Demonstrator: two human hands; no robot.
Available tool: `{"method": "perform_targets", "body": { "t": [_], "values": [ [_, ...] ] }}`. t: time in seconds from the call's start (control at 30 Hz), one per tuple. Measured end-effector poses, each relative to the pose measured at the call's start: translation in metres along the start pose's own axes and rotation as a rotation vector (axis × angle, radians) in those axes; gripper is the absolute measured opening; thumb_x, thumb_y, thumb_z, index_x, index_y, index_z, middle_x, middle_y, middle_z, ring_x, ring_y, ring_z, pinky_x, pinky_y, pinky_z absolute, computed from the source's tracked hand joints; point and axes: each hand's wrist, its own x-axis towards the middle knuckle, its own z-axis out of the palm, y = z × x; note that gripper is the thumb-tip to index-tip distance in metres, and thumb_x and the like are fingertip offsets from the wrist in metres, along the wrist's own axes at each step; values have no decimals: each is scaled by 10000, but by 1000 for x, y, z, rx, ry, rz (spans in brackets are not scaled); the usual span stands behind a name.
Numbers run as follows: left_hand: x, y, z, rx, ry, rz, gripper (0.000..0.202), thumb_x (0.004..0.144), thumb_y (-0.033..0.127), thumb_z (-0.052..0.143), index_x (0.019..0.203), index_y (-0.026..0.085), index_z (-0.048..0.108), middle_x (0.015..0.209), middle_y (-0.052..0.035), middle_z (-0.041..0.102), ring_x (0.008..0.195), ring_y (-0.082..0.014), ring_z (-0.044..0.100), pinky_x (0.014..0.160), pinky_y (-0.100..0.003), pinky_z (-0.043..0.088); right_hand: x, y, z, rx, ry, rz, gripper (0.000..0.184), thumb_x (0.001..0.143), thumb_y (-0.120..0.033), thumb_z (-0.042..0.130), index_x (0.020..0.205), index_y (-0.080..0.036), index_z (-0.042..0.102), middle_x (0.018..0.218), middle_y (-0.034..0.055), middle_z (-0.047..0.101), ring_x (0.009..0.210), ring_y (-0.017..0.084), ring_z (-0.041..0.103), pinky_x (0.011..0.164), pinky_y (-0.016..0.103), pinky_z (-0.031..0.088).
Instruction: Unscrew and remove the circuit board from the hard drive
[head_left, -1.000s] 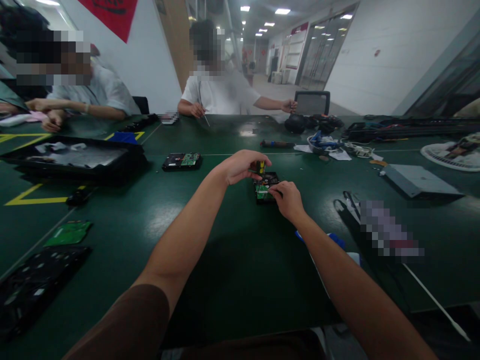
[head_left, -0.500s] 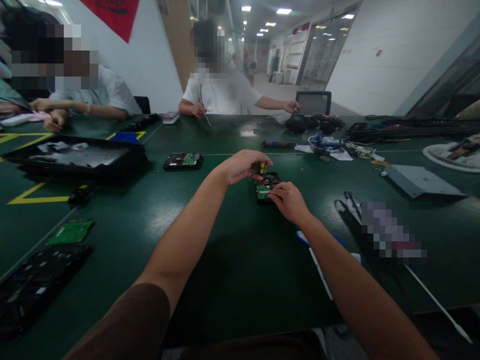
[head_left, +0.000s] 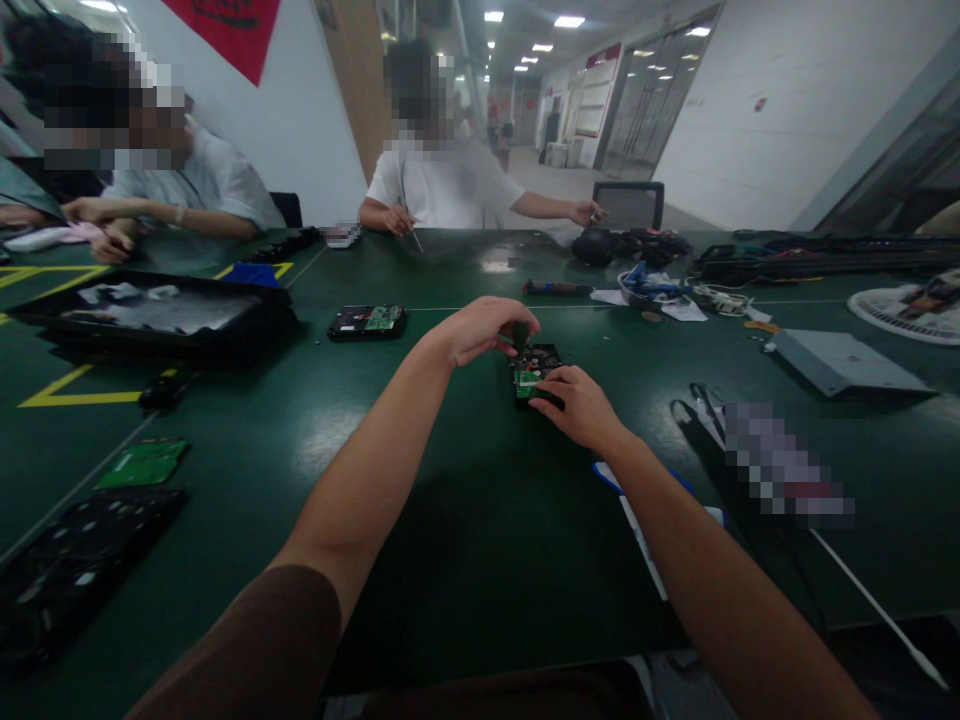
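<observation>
A small black hard drive [head_left: 541, 362] with a green circuit board facing up lies on the dark green table [head_left: 465, 500] in front of me. My left hand [head_left: 484, 328] is closed around the top of a screwdriver [head_left: 520, 339], which stands upright over the drive's far end. My right hand [head_left: 576, 402] rests on the drive's near right corner, fingers curled against its edge.
A second hard drive [head_left: 367, 321] lies to the left, beyond it a black tray [head_left: 150, 318]. A loose green board [head_left: 142, 463] and a black panel [head_left: 67, 570] sit near left. Tools, cables and a grey plate [head_left: 844, 362] lie right. People sit at the far side.
My left hand has turned slightly on the screwdriver, now covering its yellow handle. My right hand has slid a little down and toward the drive's near corner.
</observation>
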Motion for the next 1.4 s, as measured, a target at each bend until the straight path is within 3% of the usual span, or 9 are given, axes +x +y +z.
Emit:
{"method": "perform_targets", "body": {
  "t": [0.17, 0.37, 0.47, 0.63, 0.8, 0.93, 1.17, 1.4],
  "values": [
    [1, -1, 2, 16, -35, 18, 187, 838, 266, 626, 878, 124, 740, 913, -98, 678, 847, -170, 629, 611, -239, 489, 0, 2, 2, 13, 2, 1, 257, 950, -391, 653, 1158, -291, 767, 1179, 88, 677, 1142, 296, 587, 1030, 503, 480],
    [3, -4, 7, -174, -106, -38, 174, 882, 290, 619, 937, 131, 665, 899, -119, 719, 858, -201, 679, 746, -341, 559, -1, 3, 4, 33, 20, 4, 265, 948, -399, 656, 1168, -294, 757, 1169, 86, 681, 1145, 298, 588, 1016, 500, 490],
    [6, -7, 6, -175, -84, -37, 153, 876, 270, 615, 893, 129, 674, 905, -120, 710, 879, -204, 676, 754, -342, 555, -1, 2, 3, 34, 33, -11, 291, 941, -409, 660, 1181, -274, 754, 1177, 99, 675, 1146, 299, 586, 1013, 496, 492],
    [8, -8, 1, -31, -2, 2, 194, 860, 268, 615, 874, 124, 743, 931, -111, 682, 850, -167, 633, 641, -261, 500, -1, 3, 3, 32, 32, -10, 290, 944, -409, 649, 1178, -274, 755, 1183, 102, 669, 1139, 300, 589, 997, 499, 501],
    [4, -4, 6, -70, -59, -29, 220, 879, 298, 612, 962, 115, 699, 908, -130, 716, 792, -182, 659, 562, -260, 462, -1, 3, 4, 11, 32, -9, 306, 945, -421, 647, 1177, -251, 749, 1192, 111, 668, 1142, 302, 583, 1005, 495, 495],
    [5, -4, 9, -159, -57, -77, 171, 871, 282, 605, 920, 125, 650, 896, -144, 736, 817, -203, 684, 638, -294, 509, -1, 3, 5, 7, 41, -11, 292, 942, -424, 653, 1161, -258, 750, 1174, 103, 673, 1137, 300, 583, 999, 493, 497],
    [9, -8, 2, 2, -23, 27, 223, 855, 276, 614, 917, 104, 743, 964, -105, 677, 825, -159, 619, 614, -255, 490, -1, 7, 8, 0, 78, -53, 292, 932, -403, 673, 1143, -213, 743, 1165, 125, 672, 1111, 308, 594, 979, 503, 515],
    [5, -4, 8, -160, -36, -76, 151, 849, 262, 608, 872, 120, 654, 876, -141, 719, 804, -206, 669, 641, -306, 501, -1, 8, 9, -12, 84, -61, 276, 933, -405, 675, 1129, -220, 734, 1144, 124, 675, 1104, 314, 595, 949, 508, 521]
  ]
}}
